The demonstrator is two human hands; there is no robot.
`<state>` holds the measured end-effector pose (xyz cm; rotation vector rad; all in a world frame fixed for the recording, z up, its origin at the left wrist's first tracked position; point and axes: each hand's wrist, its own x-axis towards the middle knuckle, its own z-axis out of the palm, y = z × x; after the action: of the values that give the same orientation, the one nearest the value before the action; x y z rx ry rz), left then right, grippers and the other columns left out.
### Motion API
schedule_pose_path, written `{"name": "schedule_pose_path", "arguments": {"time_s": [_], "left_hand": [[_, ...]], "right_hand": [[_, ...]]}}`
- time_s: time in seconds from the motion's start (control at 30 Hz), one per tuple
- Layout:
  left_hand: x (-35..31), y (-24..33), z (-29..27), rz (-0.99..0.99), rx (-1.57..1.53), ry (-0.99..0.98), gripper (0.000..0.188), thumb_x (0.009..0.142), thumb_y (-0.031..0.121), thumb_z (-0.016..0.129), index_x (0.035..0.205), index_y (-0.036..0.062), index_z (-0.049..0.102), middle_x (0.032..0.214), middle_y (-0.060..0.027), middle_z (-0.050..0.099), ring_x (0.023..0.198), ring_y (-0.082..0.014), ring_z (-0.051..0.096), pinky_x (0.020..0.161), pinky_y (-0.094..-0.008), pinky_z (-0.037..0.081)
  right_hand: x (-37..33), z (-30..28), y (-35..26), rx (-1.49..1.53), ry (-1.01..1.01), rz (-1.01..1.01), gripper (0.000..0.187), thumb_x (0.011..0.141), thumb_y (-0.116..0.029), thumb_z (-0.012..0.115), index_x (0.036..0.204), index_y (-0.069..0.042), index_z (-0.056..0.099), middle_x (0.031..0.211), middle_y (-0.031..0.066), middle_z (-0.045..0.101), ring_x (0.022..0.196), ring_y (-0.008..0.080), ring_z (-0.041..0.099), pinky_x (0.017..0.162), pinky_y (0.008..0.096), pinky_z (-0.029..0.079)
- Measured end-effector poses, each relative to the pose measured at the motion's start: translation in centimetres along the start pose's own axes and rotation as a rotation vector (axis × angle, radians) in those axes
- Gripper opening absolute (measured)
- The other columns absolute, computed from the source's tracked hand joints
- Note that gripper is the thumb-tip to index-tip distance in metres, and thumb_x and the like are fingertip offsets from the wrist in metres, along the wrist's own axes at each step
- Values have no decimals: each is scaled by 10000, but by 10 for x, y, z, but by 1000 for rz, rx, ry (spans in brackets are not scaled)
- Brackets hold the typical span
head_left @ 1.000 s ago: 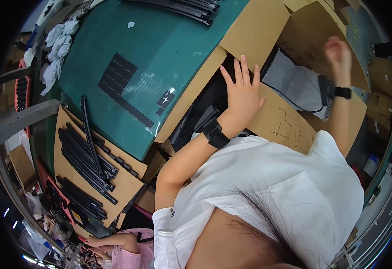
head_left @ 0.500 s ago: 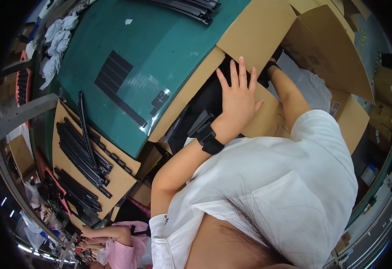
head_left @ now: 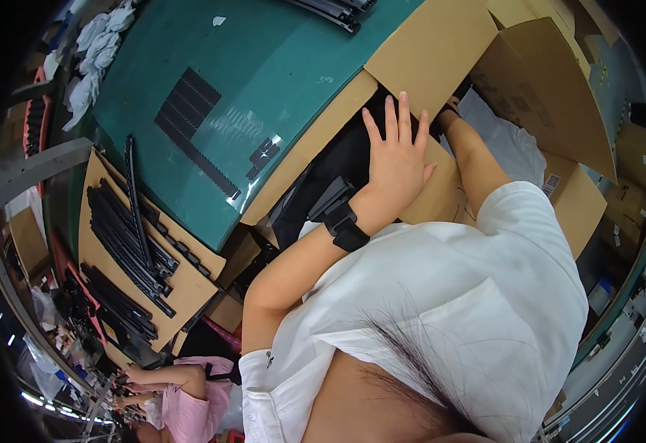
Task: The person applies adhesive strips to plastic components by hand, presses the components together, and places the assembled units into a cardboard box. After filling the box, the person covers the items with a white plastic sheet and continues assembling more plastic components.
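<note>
My left hand (head_left: 399,159), with a black band (head_left: 341,220) on its wrist, has its fingers spread and pointing away from me. It lies over black material (head_left: 337,156) beside a brown cardboard flap (head_left: 435,181), and nothing shows in its grasp. My right arm reaches into an opened cardboard box (head_left: 570,177). Only a little of my right hand (head_left: 452,103) shows beside an upright flap (head_left: 430,48), its fingers hidden. Near that arm, a whitish plastic liner (head_left: 496,122) lines the box.
On the left a green table (head_left: 264,81) carries flat dark strips (head_left: 190,103) and long black parts (head_left: 337,11). Several black strips (head_left: 127,232) lie on cardboard (head_left: 190,284) below it. A person in pink (head_left: 190,395) works at the lower left. Stacked cartons (head_left: 633,173) stand at right.
The view has shifted slightly, so the table and strips sit a little differently in the picture. Both my hands stay in nearly the same place, the left still spread.
</note>
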<state>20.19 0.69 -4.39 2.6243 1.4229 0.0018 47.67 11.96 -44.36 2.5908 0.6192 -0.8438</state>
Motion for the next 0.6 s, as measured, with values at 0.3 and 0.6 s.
{"name": "schedule_pose_path", "arguments": {"time_s": [0.3, 0.6], "left_hand": [[-1, 0, -7, 12, -25, -24, 759, 809, 530, 562, 1412, 117, 356, 1467, -306, 162, 1355, -433, 196, 1022, -680, 132], [2, 1, -4, 39, -25, -15, 745, 820, 528, 548, 1412, 118, 358, 1464, -317, 157, 1356, -434, 192, 1023, -678, 126]], "right_hand": [[-105, -93, 63, 700, 43, -155, 918, 537, -281, 775, 1241, 92, 320, 1119, 234, 571, 974, 354, 600, 867, 378, 485], [-87, -111, 116, 1106, -599, -284, 433, 664, -208, 669, 982, 64, 555, 882, 170, 621, 837, 305, 615, 796, 379, 507]]}}
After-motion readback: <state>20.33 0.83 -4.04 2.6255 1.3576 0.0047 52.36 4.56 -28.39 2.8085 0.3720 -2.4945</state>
